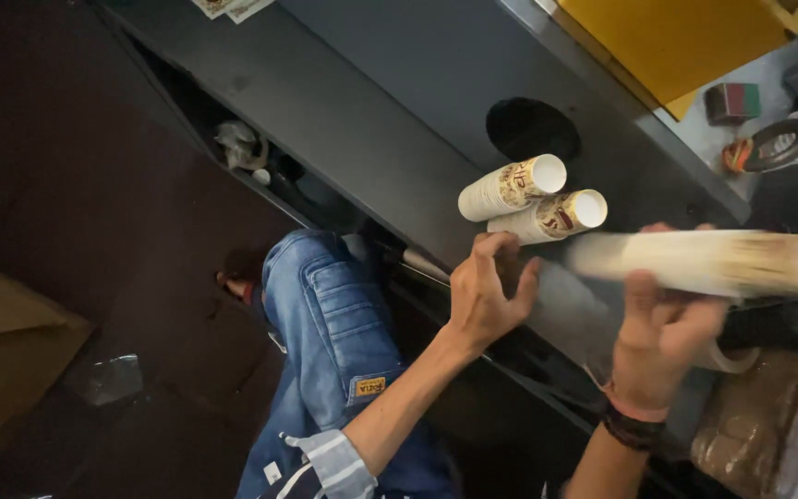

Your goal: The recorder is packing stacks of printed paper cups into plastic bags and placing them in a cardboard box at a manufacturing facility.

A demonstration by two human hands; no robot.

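Note:
My right hand (662, 328) grips a long stack of printed paper cups (713, 261), held sideways and blurred, over the edge of a dark grey counter (371, 120). My left hand (487, 291) hovers at the counter's edge with its fingers spread and nothing in it, just left of the stack's near end. Two shorter stacks of the same paper cups (533, 199) lie side by side on the counter, right above my left hand, their open mouths facing right.
A round black disc (530, 127) lies on the counter behind the cup stacks. A yellow box (676, 37), a roll of tape (773, 146) and a small red-green block (731, 102) sit at top right. My blue-jeaned leg (325, 323) and a cardboard box (2, 351) are below on the dark floor.

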